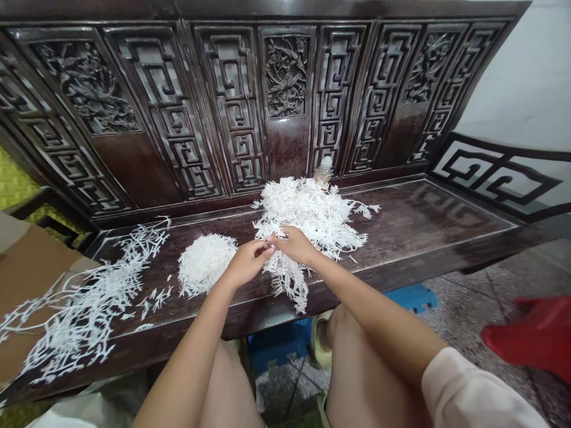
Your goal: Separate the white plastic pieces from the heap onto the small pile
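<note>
My left hand [247,263] and my right hand [292,245] meet over the front of a large tangled heap of white branching sprigs [312,220], material unclear. Their fingertips pinch white strands from it, and one sprig hangs below my hands. To the left of my left hand sits a dense round mound of fine white strands [205,264]. Further left, a loose spread of white sprigs [89,312] runs over the seat and past its edge. All of this lies on a dark carved wooden bench seat [428,232].
A carved wooden backrest [285,77] rises behind the seat, with a lattice armrest [495,175] at right. A small bottle [323,170] stands behind the heap. Cardboard [27,279] lies at far left. Below are a blue foam mat [413,297] and a red plastic object [530,336].
</note>
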The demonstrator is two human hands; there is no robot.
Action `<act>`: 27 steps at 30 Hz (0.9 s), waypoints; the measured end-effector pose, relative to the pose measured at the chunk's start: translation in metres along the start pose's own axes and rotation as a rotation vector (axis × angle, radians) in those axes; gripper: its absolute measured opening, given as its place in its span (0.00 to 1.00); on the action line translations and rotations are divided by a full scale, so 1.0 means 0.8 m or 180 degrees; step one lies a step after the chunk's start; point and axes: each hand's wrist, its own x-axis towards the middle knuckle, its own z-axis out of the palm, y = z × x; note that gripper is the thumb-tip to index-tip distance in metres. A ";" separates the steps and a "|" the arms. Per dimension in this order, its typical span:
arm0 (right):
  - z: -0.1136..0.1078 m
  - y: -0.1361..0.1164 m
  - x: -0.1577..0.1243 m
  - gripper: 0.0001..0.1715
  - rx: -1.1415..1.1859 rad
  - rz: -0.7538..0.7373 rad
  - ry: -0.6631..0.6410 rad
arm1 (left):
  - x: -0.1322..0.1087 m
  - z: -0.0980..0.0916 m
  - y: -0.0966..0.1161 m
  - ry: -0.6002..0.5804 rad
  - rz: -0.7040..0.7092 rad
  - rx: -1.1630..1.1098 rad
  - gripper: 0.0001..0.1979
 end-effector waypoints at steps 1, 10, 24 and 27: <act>-0.001 0.000 0.000 0.15 -0.0054 -0.0044 0.0035 | 0.002 0.003 -0.002 0.0001 0.0026 0.0084 0.14; -0.020 0.016 0.010 0.16 0.0069 0.0319 0.0165 | 0.012 0.031 -0.002 0.0152 -0.0271 -0.0224 0.18; -0.023 -0.002 0.001 0.20 0.0843 0.0369 -0.0206 | 0.009 0.038 0.003 -0.0242 -0.0143 -0.0375 0.19; -0.025 -0.003 0.001 0.20 0.0836 0.0425 -0.0162 | 0.008 0.045 0.007 -0.0086 -0.0160 -0.0521 0.23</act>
